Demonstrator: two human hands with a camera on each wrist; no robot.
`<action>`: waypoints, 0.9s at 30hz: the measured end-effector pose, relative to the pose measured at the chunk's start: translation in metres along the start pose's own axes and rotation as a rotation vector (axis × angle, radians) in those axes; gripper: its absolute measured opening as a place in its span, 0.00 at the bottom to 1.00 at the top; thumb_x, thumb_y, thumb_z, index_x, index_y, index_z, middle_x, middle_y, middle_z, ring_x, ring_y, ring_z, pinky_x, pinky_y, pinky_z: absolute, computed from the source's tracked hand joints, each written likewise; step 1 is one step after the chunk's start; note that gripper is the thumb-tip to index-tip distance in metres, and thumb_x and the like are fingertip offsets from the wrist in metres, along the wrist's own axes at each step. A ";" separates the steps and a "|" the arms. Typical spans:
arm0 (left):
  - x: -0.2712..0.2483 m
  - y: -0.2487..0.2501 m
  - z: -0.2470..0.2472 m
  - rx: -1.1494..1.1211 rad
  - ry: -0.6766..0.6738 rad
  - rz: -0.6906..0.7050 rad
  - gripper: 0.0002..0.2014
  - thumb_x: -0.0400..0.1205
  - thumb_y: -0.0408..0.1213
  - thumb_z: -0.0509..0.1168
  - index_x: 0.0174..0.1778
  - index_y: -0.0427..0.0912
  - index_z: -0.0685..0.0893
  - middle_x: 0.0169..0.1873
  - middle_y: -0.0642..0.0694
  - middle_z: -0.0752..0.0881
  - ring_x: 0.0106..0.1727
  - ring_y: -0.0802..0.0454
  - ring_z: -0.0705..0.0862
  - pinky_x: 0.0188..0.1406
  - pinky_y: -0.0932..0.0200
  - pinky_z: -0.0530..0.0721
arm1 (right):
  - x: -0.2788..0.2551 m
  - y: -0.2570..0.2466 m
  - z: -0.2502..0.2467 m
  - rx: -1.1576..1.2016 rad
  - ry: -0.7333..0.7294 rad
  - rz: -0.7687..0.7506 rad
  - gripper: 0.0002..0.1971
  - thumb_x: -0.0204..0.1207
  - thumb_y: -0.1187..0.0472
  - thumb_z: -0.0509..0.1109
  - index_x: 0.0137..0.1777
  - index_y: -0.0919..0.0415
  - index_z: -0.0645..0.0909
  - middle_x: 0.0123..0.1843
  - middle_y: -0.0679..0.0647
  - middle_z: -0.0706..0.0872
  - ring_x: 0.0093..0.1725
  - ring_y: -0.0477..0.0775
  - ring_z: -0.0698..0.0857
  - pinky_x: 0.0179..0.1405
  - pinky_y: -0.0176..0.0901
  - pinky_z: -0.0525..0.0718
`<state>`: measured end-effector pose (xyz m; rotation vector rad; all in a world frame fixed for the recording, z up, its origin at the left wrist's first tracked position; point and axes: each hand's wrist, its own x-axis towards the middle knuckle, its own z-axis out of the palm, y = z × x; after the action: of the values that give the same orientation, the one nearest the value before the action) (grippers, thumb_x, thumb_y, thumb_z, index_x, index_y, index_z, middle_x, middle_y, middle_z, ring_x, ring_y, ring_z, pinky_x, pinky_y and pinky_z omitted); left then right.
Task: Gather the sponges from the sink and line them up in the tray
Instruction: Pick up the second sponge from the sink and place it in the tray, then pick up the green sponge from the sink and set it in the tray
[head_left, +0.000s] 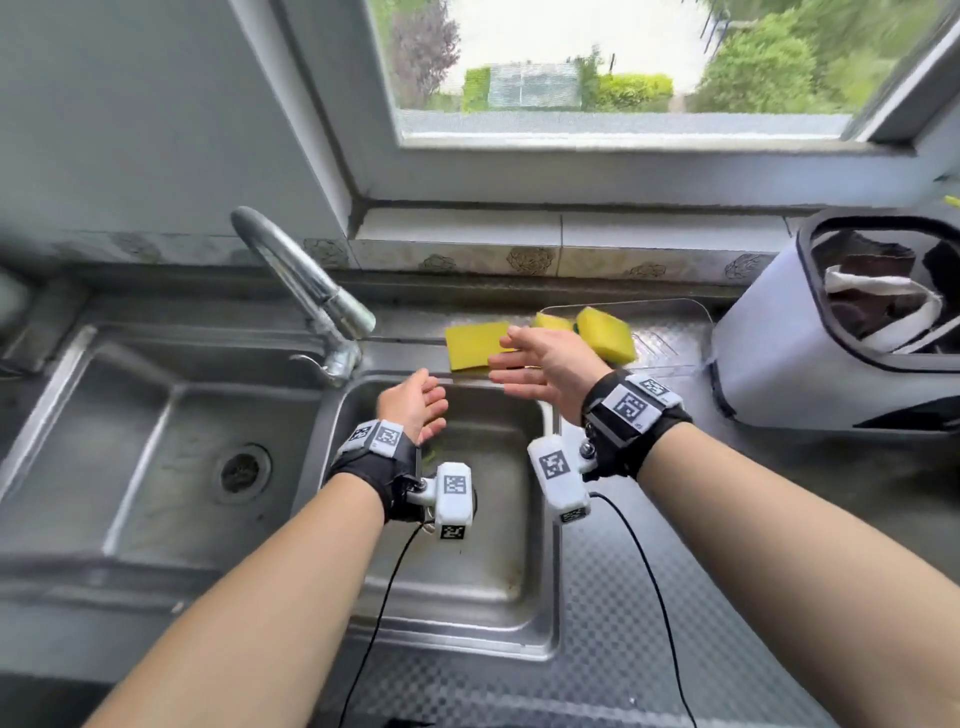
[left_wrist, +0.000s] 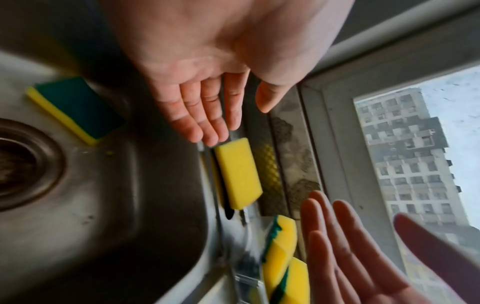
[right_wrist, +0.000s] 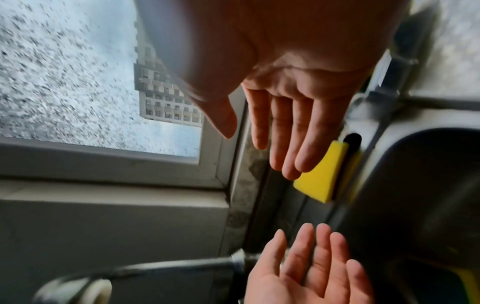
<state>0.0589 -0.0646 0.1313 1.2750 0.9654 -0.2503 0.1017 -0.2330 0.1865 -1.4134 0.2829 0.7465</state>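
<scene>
A yellow sponge (head_left: 472, 345) lies flat on the steel ledge behind the small right sink basin (head_left: 498, 597). Two more yellow-and-green sponges (head_left: 605, 332) stand on edge in a clear tray (head_left: 696, 307) to its right. Another sponge (left_wrist: 75, 107), green side up, lies in the basin near the drain; in the head view my left hand hides it. My left hand (head_left: 434, 397) hovers over the basin's back edge, fingers straight, holding nothing. My right hand (head_left: 506, 356) hovers over the flat sponge's right end, also empty with fingers spread.
A chrome faucet (head_left: 306, 291) arcs over the divider to the left of my hands. The large left basin (head_left: 130, 441) has a drain (head_left: 241, 470). A white bin (head_left: 810, 364) with cloth inside stands at the right. A tiled sill and window run behind.
</scene>
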 end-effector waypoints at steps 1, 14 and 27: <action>0.004 -0.009 -0.011 0.000 0.009 -0.036 0.13 0.85 0.46 0.55 0.41 0.46 0.80 0.37 0.51 0.81 0.36 0.56 0.79 0.34 0.61 0.74 | 0.002 0.009 0.009 -0.017 -0.013 0.025 0.12 0.81 0.53 0.62 0.55 0.61 0.78 0.50 0.61 0.87 0.45 0.59 0.88 0.49 0.46 0.86; 0.062 -0.084 -0.084 0.061 0.143 -0.252 0.20 0.83 0.42 0.58 0.70 0.42 0.76 0.34 0.51 0.73 0.33 0.55 0.73 0.35 0.60 0.75 | 0.078 0.133 0.072 -0.242 0.024 0.381 0.19 0.79 0.54 0.65 0.65 0.65 0.76 0.44 0.58 0.83 0.33 0.52 0.79 0.34 0.43 0.78; 0.117 -0.097 -0.086 0.355 0.115 -0.230 0.22 0.84 0.37 0.57 0.72 0.28 0.75 0.73 0.28 0.76 0.74 0.32 0.76 0.61 0.46 0.78 | 0.164 0.177 0.091 -0.497 -0.063 0.307 0.32 0.67 0.39 0.66 0.63 0.63 0.82 0.65 0.63 0.87 0.64 0.65 0.84 0.65 0.54 0.82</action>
<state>0.0264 0.0193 -0.0184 1.5123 1.2051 -0.5508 0.0918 -0.1009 -0.0342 -1.8322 0.2800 1.1683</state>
